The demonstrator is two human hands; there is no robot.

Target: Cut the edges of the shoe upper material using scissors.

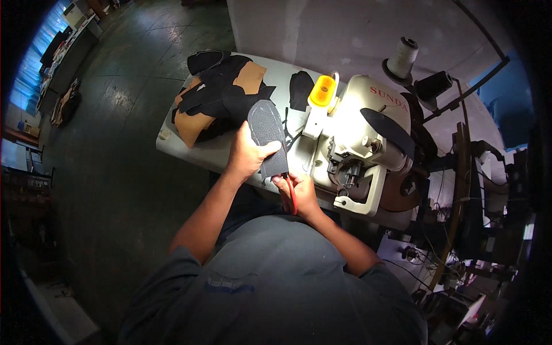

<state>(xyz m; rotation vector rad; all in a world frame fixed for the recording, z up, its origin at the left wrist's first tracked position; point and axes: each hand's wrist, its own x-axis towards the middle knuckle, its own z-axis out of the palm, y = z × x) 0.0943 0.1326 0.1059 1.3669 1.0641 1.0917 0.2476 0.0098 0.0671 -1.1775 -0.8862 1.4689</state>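
Head view: hands grip grey leather piece [267, 138] and red-handled scissors [292, 195] — blades hidden.

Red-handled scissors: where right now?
Head view, centre: the red-handled scissors are in the right hand, just below the dark cut piece held by the left hand, left of the sewing machine.

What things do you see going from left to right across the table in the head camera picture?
Pile of black and tan pieces → left hand holding a dark sole piece → right hand with red scissors → yellow cup → cream sewing machine → white thread spool → black spool.
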